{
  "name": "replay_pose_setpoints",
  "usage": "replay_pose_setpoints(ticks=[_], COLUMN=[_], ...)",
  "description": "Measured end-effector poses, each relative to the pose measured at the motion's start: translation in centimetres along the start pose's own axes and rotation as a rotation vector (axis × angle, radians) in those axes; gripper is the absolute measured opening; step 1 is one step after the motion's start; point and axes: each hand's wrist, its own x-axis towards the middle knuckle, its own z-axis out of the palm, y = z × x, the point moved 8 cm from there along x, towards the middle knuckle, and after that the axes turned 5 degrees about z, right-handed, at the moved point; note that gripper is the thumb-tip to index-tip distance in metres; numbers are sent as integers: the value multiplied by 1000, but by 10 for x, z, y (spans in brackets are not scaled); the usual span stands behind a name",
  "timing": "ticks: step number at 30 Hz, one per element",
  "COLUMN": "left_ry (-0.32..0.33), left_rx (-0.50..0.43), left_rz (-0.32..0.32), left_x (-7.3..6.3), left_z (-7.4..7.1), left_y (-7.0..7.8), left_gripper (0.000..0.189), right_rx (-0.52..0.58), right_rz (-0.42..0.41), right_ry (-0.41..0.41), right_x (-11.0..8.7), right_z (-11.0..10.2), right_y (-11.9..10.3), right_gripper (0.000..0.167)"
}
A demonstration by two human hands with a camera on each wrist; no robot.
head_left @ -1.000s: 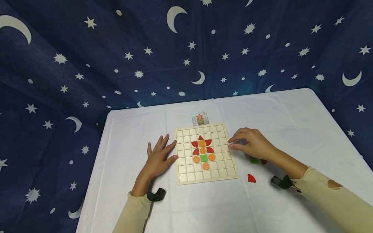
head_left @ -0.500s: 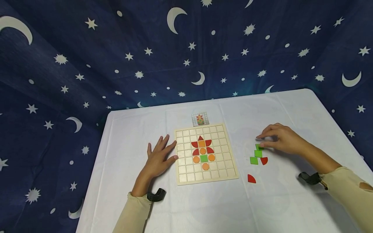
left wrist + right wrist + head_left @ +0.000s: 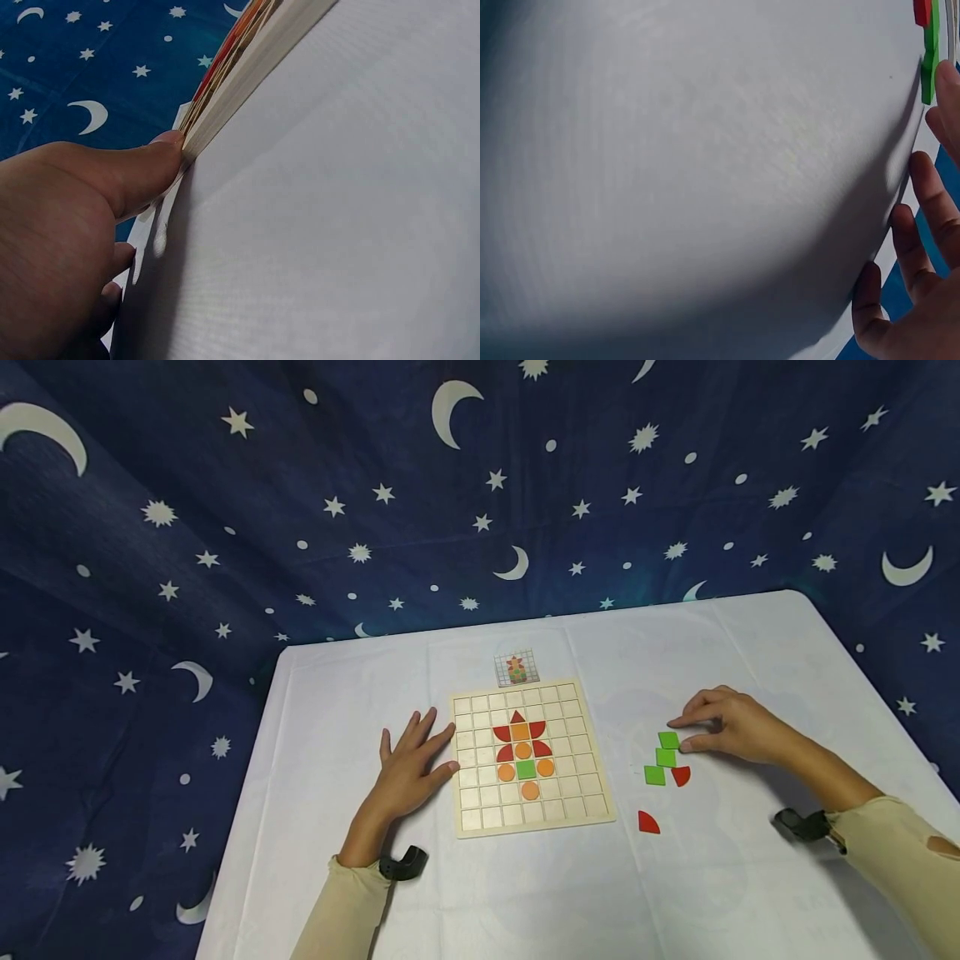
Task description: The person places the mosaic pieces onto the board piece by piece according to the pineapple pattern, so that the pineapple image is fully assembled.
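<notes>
- Board (image 3: 578, 783) flat on the white-covered surface (image 3: 540, 893), between my hands, its grid of cells holding pieces around the middle.
- In its cells, from the far side toward me: a red triangle (image 3: 517, 717); an orange square (image 3: 520, 732) between two red quarters (image 3: 502, 734); an orange circle (image 3: 522, 750) between two more red quarters; a green square (image 3: 527, 769) between two orange circles; one more orange circle below that.
- Loose to the board's right, three green tiles (image 3: 666, 758) run in a slanting row. One loose quarter (image 3: 681, 776), red, lies just beside them; a second loose quarter (image 3: 648, 822), also red, lies apart, closer to me.
- My left hand (image 3: 408, 770) has its fingers spread, thumb and index finger at the board's left edge.
- My right hand (image 3: 735, 727) is by the farthest green tile, thumb and index finger parted; I cannot tell whether the thumb touches that tile.
- Just past the board's far edge lies a card (image 3: 516, 667) with a small gridded pattern.
- My left wrist view alone shows the board's thick pale side and my thumb (image 3: 154, 169) against it.
- My right wrist view shows my other fingers spaced apart, which the head view mostly hides, with red and green pieces edge-on.
</notes>
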Motion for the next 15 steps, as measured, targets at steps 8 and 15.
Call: replay_pose_setpoints(ticks=[8, 15], left_ry=[3, -1], left_rx=[3, 5], left_rz=[5, 0], left_x=[0, 0], left_z=[0, 0], left_y=[0, 0], left_gripper=[62, 62], right_rx=[-11, 13], right_rz=[-31, 17], right_ry=[63, 39], right_x=[-2, 0], right_z=[2, 2], right_y=[-7, -11], right_gripper=[31, 26])
